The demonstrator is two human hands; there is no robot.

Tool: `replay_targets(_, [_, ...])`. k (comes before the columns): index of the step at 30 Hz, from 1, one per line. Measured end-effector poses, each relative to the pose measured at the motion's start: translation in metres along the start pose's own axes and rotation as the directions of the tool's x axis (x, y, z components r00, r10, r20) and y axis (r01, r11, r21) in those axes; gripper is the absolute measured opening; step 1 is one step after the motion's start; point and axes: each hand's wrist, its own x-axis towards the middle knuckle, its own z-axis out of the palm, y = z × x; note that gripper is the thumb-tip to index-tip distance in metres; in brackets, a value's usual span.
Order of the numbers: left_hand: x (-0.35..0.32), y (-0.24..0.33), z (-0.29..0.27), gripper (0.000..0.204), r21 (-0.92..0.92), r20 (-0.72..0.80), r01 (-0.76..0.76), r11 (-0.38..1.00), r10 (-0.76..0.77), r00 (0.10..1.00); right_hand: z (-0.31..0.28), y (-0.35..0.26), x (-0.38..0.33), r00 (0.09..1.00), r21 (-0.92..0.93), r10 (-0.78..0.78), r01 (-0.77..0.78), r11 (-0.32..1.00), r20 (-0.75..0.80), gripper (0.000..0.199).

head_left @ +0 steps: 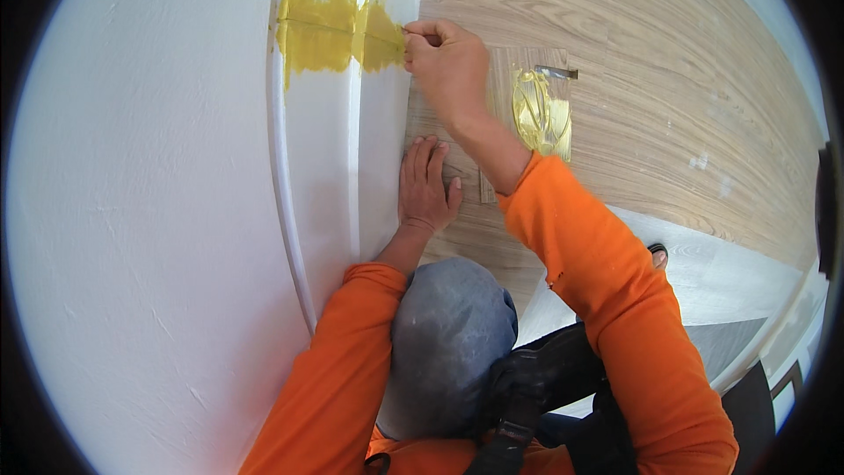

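My right hand (449, 66) is closed in a pinch at the right end of a yellow putty-like patch (321, 28). Its fingertips meet the lower edge of the white moulded trim (387, 105); whatever sits between them is too small to make out. The patch crosses the trim in a band with ragged edges, and a thin dark line runs through it. My left hand (427, 189) lies flat on the wood-look floor beside the trim, fingers stretched out. Right of my right forearm, a wood-look board (501, 79) carries smeared yellow paste (532, 110). A small metal blade (556, 73) lies at its far end.
A white wall (158, 211) rises on the left. Wood-look flooring (668, 62) with pale specks spreads to the right, and a light grey sheet (721, 255) lies lower down. My bent knee (453, 334) in worn grey-blue cloth is close to the trim.
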Motion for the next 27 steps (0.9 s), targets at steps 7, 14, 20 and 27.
replay_targets(7, [-0.006, -0.006, 0.006, 0.068, 0.028, -0.017, 0.001, 1.000, -0.001, 1.000, -0.013, -0.048, -0.032, 0.996, 0.079, -0.040, 0.047, 0.996, -0.079, 0.015])
replay_targets(14, [0.001, 0.003, -0.004, 0.071, -0.032, 0.016, 0.036, 0.999, -0.035, 0.999, -0.043, 0.016, -0.028, 0.978, -0.020, 0.171, -0.175, 0.984, -0.121, 0.014])
replay_targets(20, [0.001, 0.001, -0.002, 0.071, -0.024, 0.033, 0.043, 0.999, -0.043, 0.999, -0.022, 0.039, 0.010, 0.991, -0.318, 0.124, -0.136, 0.938, -0.058, 0.019])
replay_targets(27, [0.001, 0.002, -0.003, 0.070, -0.016, 0.003, 0.017, 1.000, -0.017, 1.000, -0.007, 0.040, 0.035, 0.998, -0.488, 0.062, -0.052, 0.871, 0.004, 0.016])
